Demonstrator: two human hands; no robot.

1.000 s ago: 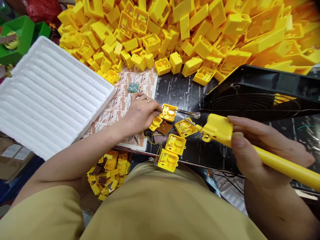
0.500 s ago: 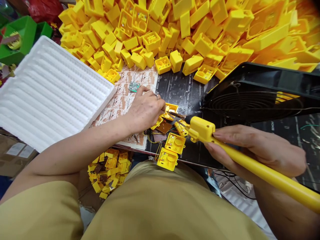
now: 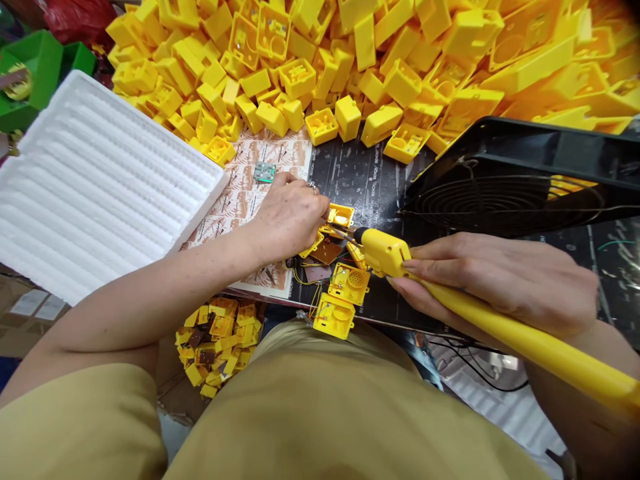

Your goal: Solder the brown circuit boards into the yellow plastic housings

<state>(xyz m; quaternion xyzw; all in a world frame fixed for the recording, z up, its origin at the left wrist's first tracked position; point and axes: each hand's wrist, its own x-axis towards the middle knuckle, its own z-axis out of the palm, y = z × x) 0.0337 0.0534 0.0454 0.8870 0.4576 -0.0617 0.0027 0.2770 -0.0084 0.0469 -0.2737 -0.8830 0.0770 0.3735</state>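
Observation:
My right hand grips the yellow soldering iron by its body, the dark front end pointing left. Its tip reaches a small open yellow plastic case beside my left fingers. My left hand is bent over with fingers closed at the edge of that case; the fingertips and anything pinched in them are hidden. Below lie a brown circuit board, a greyish board and thin yellow wires. Two more open yellow cases, one upper and one lower, sit at the bench's front edge.
Yellow cases are heaped along the back. A black fan stands on the right, a white foam tray on the left. A green circuit board lies on patterned paper. Below the bench is a container of yellow parts.
My right hand and the soldering iron have moved left, bringing the iron's body closer to my left hand. My left hand stays almost in place. The view has shifted slightly.

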